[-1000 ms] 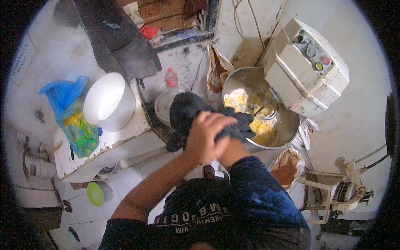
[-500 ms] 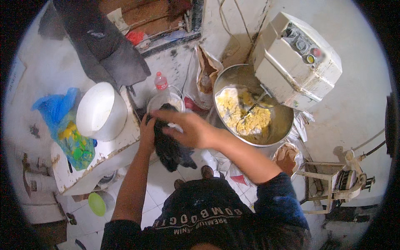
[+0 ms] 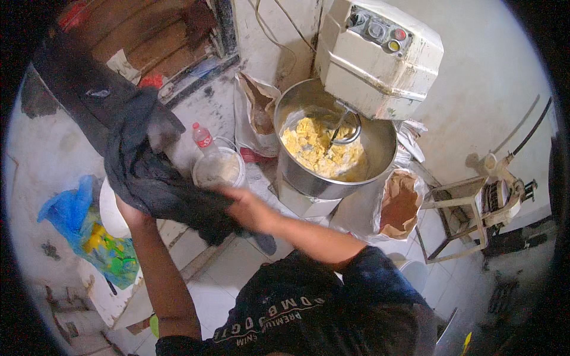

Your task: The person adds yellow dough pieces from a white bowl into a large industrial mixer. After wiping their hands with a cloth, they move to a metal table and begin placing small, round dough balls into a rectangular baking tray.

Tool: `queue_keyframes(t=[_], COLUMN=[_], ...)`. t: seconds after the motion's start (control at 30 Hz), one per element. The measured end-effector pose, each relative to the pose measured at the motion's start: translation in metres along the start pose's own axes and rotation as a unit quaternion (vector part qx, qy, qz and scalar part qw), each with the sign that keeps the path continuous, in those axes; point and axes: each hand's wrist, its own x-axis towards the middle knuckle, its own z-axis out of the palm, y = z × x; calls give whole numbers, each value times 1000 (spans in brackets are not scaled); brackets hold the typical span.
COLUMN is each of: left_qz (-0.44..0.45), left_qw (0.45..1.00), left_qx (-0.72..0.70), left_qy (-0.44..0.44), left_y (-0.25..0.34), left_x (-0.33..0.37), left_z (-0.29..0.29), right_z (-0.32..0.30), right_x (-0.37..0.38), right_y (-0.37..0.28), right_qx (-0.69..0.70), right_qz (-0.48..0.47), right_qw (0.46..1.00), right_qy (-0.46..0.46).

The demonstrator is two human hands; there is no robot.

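Head view. Dark, crumpled black cloth is up between the hands, in front of a low white table. Left hand against its underside, fingers hidden behind the folds; how tight the grip is, cannot tell. Right hand at its right end, motion-blurred; finger closure cannot be told either.

Around: round white plastic tub, mostly covered by cloth and hand; blue plastic bag beside it; red-capped clear bottle by a white bucket; steel mixing bowl with yellow dough, partly under a cream mixer head.

Cloth's upper edge merges with dark hanging fabric.
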Motion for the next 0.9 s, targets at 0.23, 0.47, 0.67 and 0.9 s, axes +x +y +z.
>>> queue_keyframes(t=[0.23,0.47,0.67,0.9], left_qz=[49,-39,43,132], left_qw=[867,895,970,934], left_qx=[471,347,209,303], left_qy=[-153,-277,-115,-138], left_y=[-2,-46,-31,-39], left_x=[-54,-49,46,178], left_z=[-34,5,66,134], right_z=[-24,-53,-98,-110], right_x=[41,77,121,272], right_y=[-91,-126,-86,-22], right_qx=[-341,-263,-370,-131], right_qz=[-56,-68,-206,-221], right_qw=[932,953,906,948], right_qy=[-110,-134,6,189])
